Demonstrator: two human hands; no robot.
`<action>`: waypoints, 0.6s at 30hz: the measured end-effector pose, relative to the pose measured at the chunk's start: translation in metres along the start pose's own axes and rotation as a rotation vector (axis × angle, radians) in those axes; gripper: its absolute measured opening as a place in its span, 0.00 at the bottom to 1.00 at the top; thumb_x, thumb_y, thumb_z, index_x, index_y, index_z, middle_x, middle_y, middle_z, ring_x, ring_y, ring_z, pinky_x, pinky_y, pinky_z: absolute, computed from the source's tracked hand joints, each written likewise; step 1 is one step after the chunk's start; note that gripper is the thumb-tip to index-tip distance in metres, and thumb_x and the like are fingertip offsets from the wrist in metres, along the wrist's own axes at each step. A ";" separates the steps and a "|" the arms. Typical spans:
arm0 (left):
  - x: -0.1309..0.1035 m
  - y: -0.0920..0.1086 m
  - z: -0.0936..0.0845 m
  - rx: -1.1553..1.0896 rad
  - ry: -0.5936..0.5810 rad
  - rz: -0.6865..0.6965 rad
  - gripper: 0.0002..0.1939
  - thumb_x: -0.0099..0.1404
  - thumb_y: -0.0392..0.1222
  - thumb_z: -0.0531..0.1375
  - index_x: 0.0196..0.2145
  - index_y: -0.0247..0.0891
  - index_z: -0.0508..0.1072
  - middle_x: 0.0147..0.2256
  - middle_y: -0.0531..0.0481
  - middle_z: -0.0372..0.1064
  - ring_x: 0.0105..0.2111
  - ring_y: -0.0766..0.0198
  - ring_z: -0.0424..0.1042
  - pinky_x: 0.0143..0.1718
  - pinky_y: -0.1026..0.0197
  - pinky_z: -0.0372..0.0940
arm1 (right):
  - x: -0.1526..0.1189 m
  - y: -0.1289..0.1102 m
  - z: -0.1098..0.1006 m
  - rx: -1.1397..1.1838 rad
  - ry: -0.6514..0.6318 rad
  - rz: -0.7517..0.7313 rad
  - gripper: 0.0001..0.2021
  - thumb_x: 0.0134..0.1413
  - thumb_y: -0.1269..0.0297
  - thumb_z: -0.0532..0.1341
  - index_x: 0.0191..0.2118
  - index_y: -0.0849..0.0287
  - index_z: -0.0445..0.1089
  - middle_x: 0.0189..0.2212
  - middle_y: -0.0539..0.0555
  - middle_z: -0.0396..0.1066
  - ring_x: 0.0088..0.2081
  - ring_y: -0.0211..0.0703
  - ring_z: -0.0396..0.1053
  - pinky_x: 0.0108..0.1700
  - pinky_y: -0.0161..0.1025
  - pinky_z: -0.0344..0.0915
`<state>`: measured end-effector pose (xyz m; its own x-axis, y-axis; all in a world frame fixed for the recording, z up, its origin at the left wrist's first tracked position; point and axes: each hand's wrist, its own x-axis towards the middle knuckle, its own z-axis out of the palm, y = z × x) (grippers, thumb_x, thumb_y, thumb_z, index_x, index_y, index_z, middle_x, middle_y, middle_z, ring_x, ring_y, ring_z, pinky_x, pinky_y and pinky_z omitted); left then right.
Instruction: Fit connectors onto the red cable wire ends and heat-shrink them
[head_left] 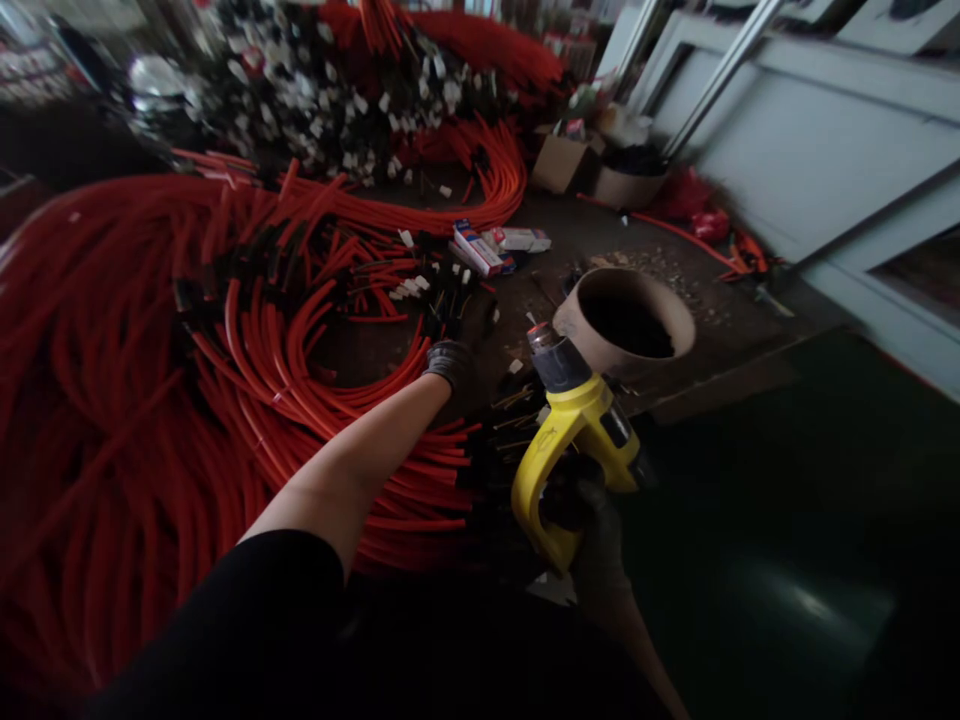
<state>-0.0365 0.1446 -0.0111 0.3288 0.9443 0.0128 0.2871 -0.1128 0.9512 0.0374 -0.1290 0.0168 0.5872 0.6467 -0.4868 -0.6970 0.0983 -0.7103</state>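
In my right hand (600,535), which wears a dark glove, is a yellow heat gun (566,430). Its dark front end and metal nozzle point up and away from me, close to a round tub. My left hand (452,362), gloved in grey, reaches over a loop of orange-red corrugated tubes (330,395). Several black wire ends with white connectors (442,285) lie just beyond it. Shadow hides the left fingers, so I cannot see whether they grip anything. More tube ends with black wires (457,460) lie between my two hands.
A beige round tub (581,325) with a dark inside stands ahead of the heat gun. Small printed boxes (484,250) lie behind the connectors. Red tubes (97,400) are heaped at left. A cardboard box (559,165) and grey panels (840,150) stand farther back.
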 end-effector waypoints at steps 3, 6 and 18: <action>-0.015 0.013 0.003 -0.087 -0.088 -0.012 0.18 0.41 0.36 0.70 0.18 0.38 0.61 0.18 0.52 0.58 0.31 0.52 0.71 0.32 0.54 0.66 | 0.000 0.002 -0.006 -0.011 0.071 0.018 0.16 0.32 0.59 0.71 0.32 0.56 0.73 0.24 0.47 0.72 0.25 0.40 0.69 0.29 0.39 0.69; -0.029 0.034 0.011 -0.235 -0.162 0.003 0.09 0.55 0.44 0.63 0.27 0.39 0.66 0.21 0.55 0.61 0.23 0.66 0.64 0.25 0.64 0.62 | 0.001 0.004 -0.010 -0.007 0.109 0.015 0.16 0.31 0.58 0.71 0.31 0.56 0.72 0.24 0.47 0.73 0.29 0.45 0.72 0.37 0.46 0.73; -0.046 0.046 0.023 -0.420 0.018 0.045 0.12 0.55 0.37 0.68 0.26 0.38 0.65 0.26 0.53 0.64 0.28 0.68 0.61 0.32 0.67 0.63 | -0.015 0.006 -0.012 0.023 0.171 0.093 0.15 0.39 0.61 0.70 0.38 0.54 0.75 0.33 0.47 0.78 0.39 0.49 0.76 0.48 0.50 0.73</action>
<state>-0.0178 0.0893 0.0246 0.3158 0.9470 0.0587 -0.1196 -0.0217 0.9926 0.0292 -0.1467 0.0135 0.5800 0.5161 -0.6303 -0.7596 0.0630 -0.6473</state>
